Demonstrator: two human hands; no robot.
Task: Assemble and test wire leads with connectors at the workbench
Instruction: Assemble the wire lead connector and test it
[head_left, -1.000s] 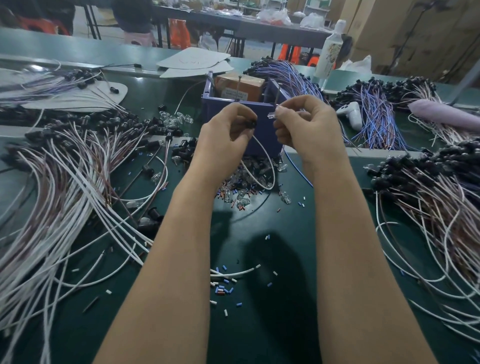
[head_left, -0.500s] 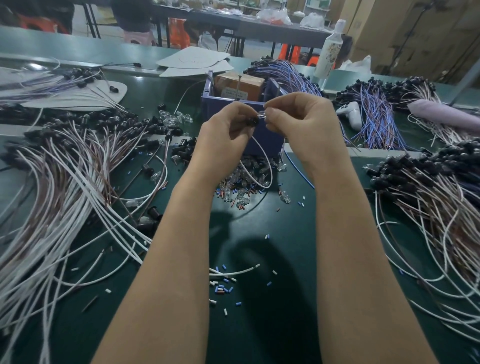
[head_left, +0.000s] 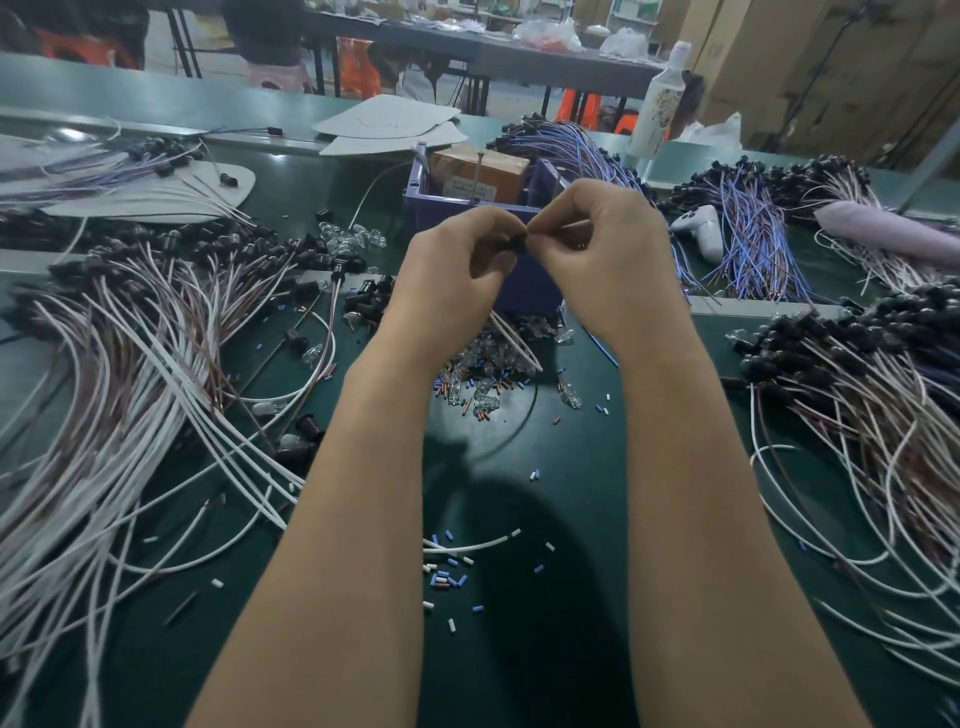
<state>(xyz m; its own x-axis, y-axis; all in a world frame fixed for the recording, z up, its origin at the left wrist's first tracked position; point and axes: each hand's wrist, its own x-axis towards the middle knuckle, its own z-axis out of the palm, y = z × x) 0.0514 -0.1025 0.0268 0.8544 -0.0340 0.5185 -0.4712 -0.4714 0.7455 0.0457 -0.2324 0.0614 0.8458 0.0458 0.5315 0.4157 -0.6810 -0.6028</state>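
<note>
My left hand (head_left: 457, 270) pinches a small black connector (head_left: 517, 244) held up over the green bench. A white and brown wire lead (head_left: 511, 338) hangs from it down toward the bench. My right hand (head_left: 597, 249) meets the left one fingertip to fingertip at the connector; the small clear part it pinches is hidden by its fingers. Below the hands lies a heap of clear bulbs and small coloured sleeves (head_left: 483, 379).
A blue bin (head_left: 415, 197) holding a cardboard box stands just behind my hands. Bundles of white and brown leads (head_left: 130, 374) spread on the left, more (head_left: 857, 395) on the right. Blue-wire bundles (head_left: 748, 244), a white controller (head_left: 701, 228) and a bottle (head_left: 660, 104) lie at the back right.
My hands have closed together: the right one brought its clear part leftward onto the black connector in the left. The gap seen a second ago is gone.
</note>
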